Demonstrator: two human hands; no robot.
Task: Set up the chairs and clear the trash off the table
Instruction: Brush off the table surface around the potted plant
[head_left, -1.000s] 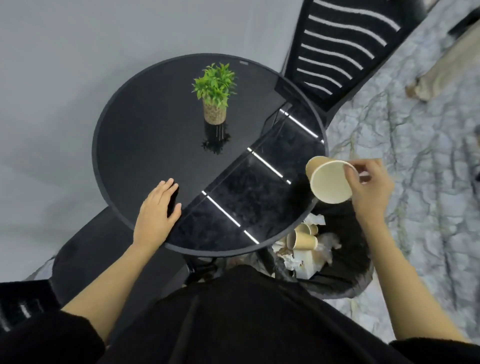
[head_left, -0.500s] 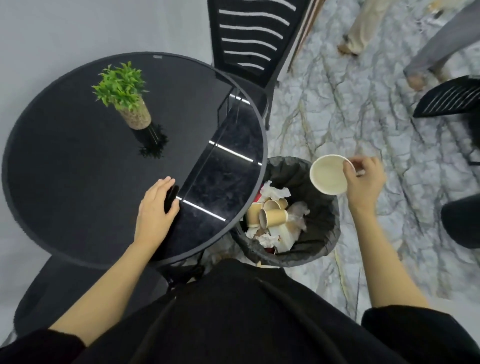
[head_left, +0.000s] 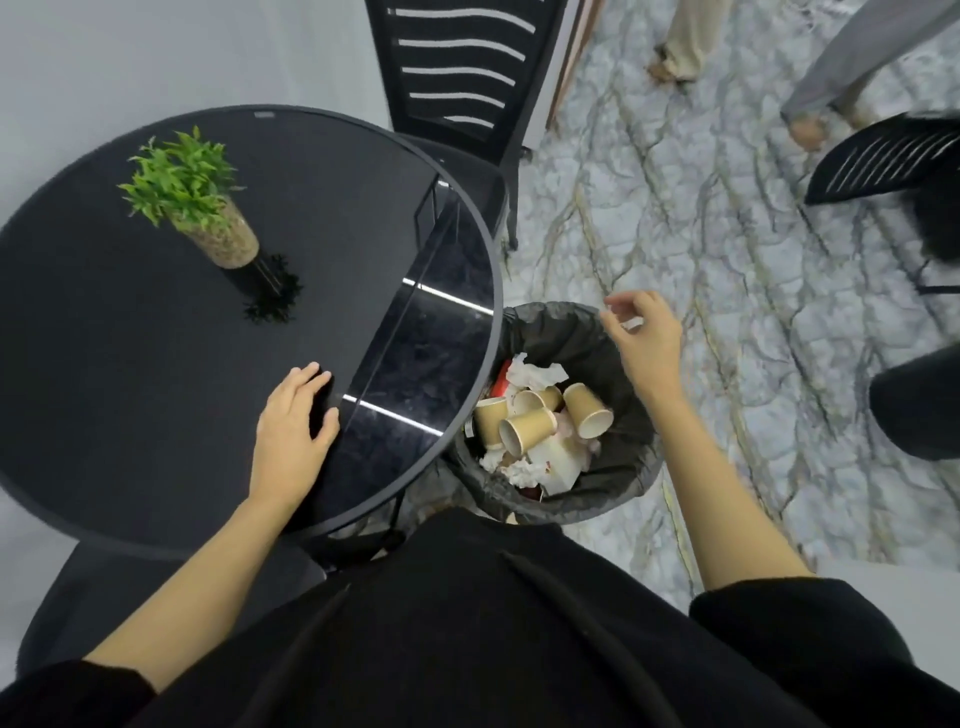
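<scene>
Hovering your empty, loosely spread right hand (head_left: 647, 332) over the bin (head_left: 587, 332), cups (head_left: 524, 428) probably crush easily; left hand (head_left: 291, 441) flat.

Person, seen from above by the head camera: one black top (head_left: 467, 623) of plain, matte fabric, without print, logo or visible buttons, with soft folds running down the front. Sleeves: black, loose, pushed up to about the elbow on both sides; left sleeve (head_left: 67, 691) and right sleeve (head_left: 789, 618) end in rounded bunched cuffs. Forearms bare. Left hand (head_left: 293, 431) and right hand (head_left: 647, 338) bare: no gloves, rings, watch or bracelet visible.
</scene>
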